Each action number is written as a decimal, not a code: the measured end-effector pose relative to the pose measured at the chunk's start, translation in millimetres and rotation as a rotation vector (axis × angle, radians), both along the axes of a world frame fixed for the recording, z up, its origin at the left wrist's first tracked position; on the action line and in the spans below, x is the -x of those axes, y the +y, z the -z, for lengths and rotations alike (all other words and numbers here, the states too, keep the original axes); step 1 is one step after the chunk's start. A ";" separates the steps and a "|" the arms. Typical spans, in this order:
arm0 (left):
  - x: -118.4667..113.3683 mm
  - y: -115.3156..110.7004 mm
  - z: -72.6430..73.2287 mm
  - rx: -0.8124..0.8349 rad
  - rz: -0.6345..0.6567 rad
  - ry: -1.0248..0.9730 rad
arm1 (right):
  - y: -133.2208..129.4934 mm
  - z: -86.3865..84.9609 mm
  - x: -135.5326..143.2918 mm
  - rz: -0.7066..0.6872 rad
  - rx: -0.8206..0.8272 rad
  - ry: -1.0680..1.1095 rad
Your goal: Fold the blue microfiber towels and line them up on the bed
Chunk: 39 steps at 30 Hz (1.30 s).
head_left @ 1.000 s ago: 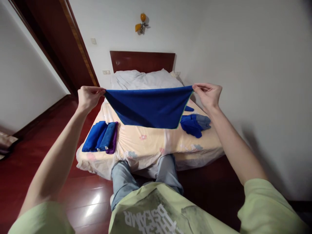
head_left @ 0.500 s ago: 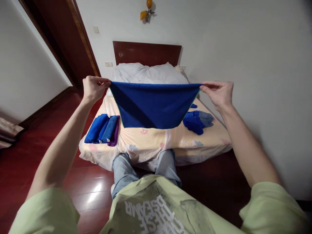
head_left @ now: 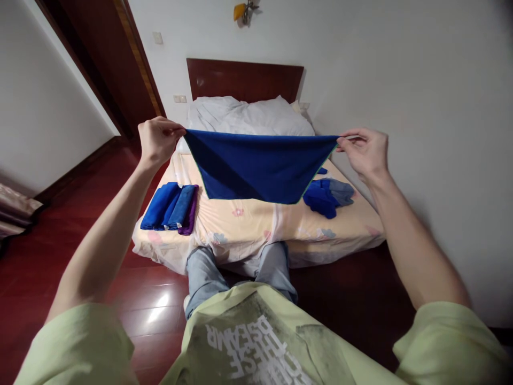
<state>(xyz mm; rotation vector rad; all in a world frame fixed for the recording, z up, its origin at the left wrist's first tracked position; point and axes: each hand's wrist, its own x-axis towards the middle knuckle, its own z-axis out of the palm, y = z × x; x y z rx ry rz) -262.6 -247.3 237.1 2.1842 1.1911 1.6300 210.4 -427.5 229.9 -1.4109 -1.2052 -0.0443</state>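
A dark blue cloth [head_left: 260, 168] with a thin green edge hangs stretched between my hands above the bed. My left hand [head_left: 160, 140] pinches its upper left corner, and my right hand [head_left: 365, 151] pinches the upper right one. Its top edge is nearly straight, and the lower edge hangs in front of the bedspread. Beneath and left of it lie folded blue cloths [head_left: 161, 206] side by side, with a folded purple cloth [head_left: 188, 214] at their right. Crumpled blue cloth [head_left: 320, 199] lies on the bed at the right, beside a crumpled grey-blue cloth [head_left: 340, 191].
The bed [head_left: 240, 230] has a peach floral cover under a sheer layer. White bedding [head_left: 248, 115] rests against the dark wooden headboard [head_left: 244, 79]. A wall [head_left: 449, 133] stands close on the right, and a door [head_left: 104, 59] is at the upper left.
The view has tilted slightly downward. My right hand and the cloth's right corner have shifted a little to the right; both hands keep their pinch on the cloth.
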 end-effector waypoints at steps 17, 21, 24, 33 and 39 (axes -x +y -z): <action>46.1 -44.6 28.7 0.268 0.089 0.201 | -43.3 18.4 8.1 -0.111 0.234 0.109; 45.8 -37.0 41.0 0.350 0.081 0.261 | -32.9 31.2 4.2 -0.124 0.300 0.111; 38.0 -32.6 49.0 0.375 0.080 0.276 | -23.4 40.5 3.8 -0.123 0.329 0.137; 27.2 -29.0 71.0 0.321 0.137 0.273 | -18.0 67.2 -13.3 -0.126 0.361 0.174; 28.6 -32.8 76.9 0.323 0.141 0.311 | -26.3 79.8 -25.6 -0.221 0.364 0.121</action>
